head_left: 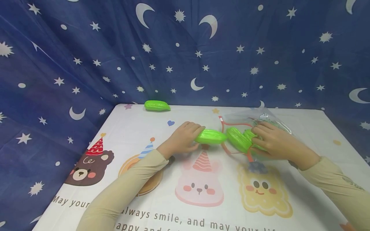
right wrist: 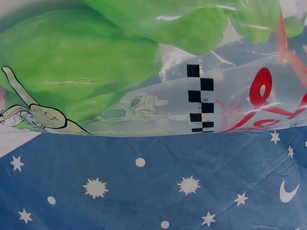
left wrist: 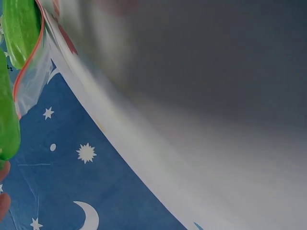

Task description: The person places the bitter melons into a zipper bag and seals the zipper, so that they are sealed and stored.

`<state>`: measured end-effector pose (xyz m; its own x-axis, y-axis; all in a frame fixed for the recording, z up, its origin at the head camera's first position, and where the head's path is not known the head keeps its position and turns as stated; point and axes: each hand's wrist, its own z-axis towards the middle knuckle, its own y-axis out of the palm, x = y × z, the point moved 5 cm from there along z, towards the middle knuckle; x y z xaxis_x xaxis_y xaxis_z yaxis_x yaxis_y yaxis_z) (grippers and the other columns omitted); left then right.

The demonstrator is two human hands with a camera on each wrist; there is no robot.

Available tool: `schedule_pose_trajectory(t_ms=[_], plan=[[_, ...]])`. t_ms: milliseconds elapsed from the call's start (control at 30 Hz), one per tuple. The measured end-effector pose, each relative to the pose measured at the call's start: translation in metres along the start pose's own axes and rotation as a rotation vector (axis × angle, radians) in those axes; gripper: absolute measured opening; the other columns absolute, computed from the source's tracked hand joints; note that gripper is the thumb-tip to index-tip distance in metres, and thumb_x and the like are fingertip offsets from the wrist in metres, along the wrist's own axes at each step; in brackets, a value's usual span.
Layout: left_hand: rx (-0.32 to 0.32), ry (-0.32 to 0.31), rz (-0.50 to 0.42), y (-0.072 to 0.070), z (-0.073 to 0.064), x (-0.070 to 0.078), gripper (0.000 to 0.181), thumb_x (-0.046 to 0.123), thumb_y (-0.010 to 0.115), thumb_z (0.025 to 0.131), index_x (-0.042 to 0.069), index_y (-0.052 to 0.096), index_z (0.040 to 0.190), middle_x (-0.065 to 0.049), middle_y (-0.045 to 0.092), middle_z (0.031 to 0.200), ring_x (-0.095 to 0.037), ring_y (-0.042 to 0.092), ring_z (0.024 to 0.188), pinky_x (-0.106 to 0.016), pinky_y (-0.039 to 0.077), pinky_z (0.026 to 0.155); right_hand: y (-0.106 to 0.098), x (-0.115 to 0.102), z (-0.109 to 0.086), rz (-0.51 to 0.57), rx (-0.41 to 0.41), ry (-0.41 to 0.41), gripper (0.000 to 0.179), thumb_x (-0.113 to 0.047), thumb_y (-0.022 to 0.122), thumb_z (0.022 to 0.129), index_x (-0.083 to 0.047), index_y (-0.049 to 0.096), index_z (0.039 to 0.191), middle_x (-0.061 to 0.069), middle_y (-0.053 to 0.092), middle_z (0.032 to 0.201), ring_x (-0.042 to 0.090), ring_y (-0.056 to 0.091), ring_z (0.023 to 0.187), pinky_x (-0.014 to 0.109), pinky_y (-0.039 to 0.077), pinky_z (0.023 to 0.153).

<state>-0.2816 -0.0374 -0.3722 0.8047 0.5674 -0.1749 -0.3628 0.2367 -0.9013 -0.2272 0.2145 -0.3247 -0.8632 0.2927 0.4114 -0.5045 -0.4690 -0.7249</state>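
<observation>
My left hand (head_left: 183, 138) grips a bright green, ribbed toy cucumber (head_left: 212, 137) by its left end. The other end points right, at the mouth of a clear plastic zip bag (head_left: 267, 115) with an orange-red zip edge. My right hand (head_left: 273, 141) holds the bag with curled fingers near its opening. A second toy cucumber (head_left: 238, 139) lies at the bag's mouth, and more green shows beside the right fingers. Through the printed film in the right wrist view, large green toys (right wrist: 72, 62) show inside. Only the left fingertips (left wrist: 4, 203) appear in the left wrist view.
Another toy cucumber (head_left: 157, 105) lies at the table's back edge, left of centre. The table wears a white cloth (head_left: 162, 205) printed with cartoon figures and words. Behind and to the left hangs a dark blue curtain (head_left: 173, 38) with stars and moons.
</observation>
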Motion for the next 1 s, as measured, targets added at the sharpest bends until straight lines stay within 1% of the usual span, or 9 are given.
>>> schedule_pose_trajectory(t_ms=[133,333,400,500,567,667,867,1000], plan=[[-0.008,0.016,0.010,0.003,0.005,0.003,0.054,0.029,0.064,0.078,0.005,0.053,0.126,-0.006,0.062,0.114,-0.021,0.057,0.107,-0.034,0.044,0.097,0.000,0.000,0.000,-0.006,-0.002,0.001,0.041,-0.035,0.039,0.098,-0.010,0.050,0.067,0.009,0.052,0.081,0.027,0.052,0.073,0.043,0.043,0.088],[-0.025,0.024,-0.004,0.005,0.010,0.008,0.050,0.029,0.065,0.080,0.007,0.055,0.124,-0.005,0.062,0.112,-0.020,0.057,0.105,-0.033,0.044,0.096,0.001,-0.001,0.001,0.006,-0.038,0.012,0.039,-0.033,0.040,0.097,-0.009,0.052,0.069,0.009,0.053,0.082,0.026,0.052,0.075,0.041,0.041,0.090],[-0.033,0.023,-0.017,0.006,0.012,0.010,0.050,0.030,0.065,0.081,0.007,0.055,0.123,-0.005,0.062,0.112,-0.020,0.056,0.105,-0.033,0.044,0.097,0.001,-0.001,0.000,0.009,-0.050,0.017,0.039,-0.033,0.040,0.098,-0.009,0.052,0.069,0.009,0.053,0.083,0.025,0.051,0.074,0.041,0.043,0.086],[-0.042,0.019,-0.027,0.008,0.015,0.012,0.049,0.033,0.066,0.082,0.007,0.056,0.123,-0.004,0.061,0.111,-0.020,0.056,0.105,-0.033,0.044,0.097,0.001,-0.001,0.000,0.010,-0.055,0.019,0.039,-0.033,0.040,0.098,-0.010,0.053,0.069,0.008,0.051,0.083,0.024,0.048,0.073,0.039,0.045,0.077],[-0.050,0.016,-0.030,0.009,0.017,0.013,0.050,0.034,0.067,0.082,0.007,0.056,0.122,-0.004,0.061,0.111,-0.020,0.056,0.105,-0.033,0.043,0.097,0.002,0.000,-0.001,0.010,-0.057,0.020,0.039,-0.033,0.040,0.098,-0.010,0.053,0.069,0.008,0.051,0.083,0.023,0.046,0.072,0.038,0.045,0.071],[-0.067,0.012,-0.020,0.011,0.020,0.014,0.049,0.033,0.067,0.082,0.008,0.056,0.123,-0.003,0.061,0.112,-0.019,0.055,0.105,-0.032,0.043,0.097,0.002,0.000,-0.001,0.018,-0.058,0.018,0.038,-0.032,0.040,0.098,-0.010,0.053,0.069,0.008,0.050,0.083,0.022,0.045,0.071,0.036,0.043,0.067],[-0.101,0.010,-0.019,0.012,0.026,0.017,0.047,0.030,0.066,0.082,0.009,0.056,0.124,-0.003,0.061,0.114,-0.018,0.055,0.107,-0.032,0.043,0.097,0.002,-0.002,-0.001,0.019,-0.081,0.021,0.039,-0.029,0.037,0.099,-0.008,0.055,0.072,0.009,0.051,0.084,0.023,0.047,0.072,0.037,0.044,0.066],[-0.108,0.014,-0.023,0.013,0.029,0.019,0.047,0.029,0.067,0.082,0.009,0.056,0.123,-0.003,0.061,0.114,-0.019,0.055,0.106,-0.033,0.043,0.097,0.002,-0.002,-0.001,0.026,-0.089,0.027,0.040,-0.029,0.036,0.099,-0.006,0.057,0.073,0.010,0.053,0.086,0.025,0.049,0.074,0.038,0.045,0.068]])
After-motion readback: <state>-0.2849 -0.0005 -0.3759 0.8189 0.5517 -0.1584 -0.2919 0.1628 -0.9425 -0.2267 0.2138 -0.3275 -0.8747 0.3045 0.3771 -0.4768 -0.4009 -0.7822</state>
